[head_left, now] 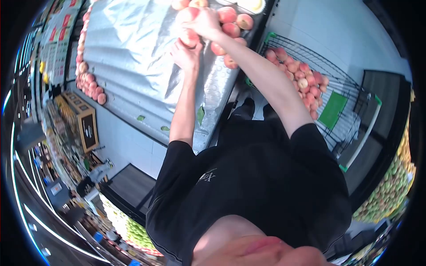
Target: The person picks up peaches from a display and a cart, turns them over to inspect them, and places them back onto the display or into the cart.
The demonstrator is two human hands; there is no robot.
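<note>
At the far part of the silver-lined display table (137, 57), my left hand (186, 55) is closed around the near side of a peach (190, 38). Just beyond it, my right hand (206, 23) reaches across from the right, its fingers on another peach (187, 15). Overexposure blurs the fingertips of both hands. Several loose peaches (230, 30) lie to the right of my hands, along the table's right side. More peaches (181, 3) sit at the top edge of the view.
A wire shopping cart (346, 84) full of peaches (301, 77) stands right of the table. A row of peaches (91, 84) lines the table's left edge. Green leaves (201, 115) lie on the liner. Green fruit (386, 190) fills a stand at lower right.
</note>
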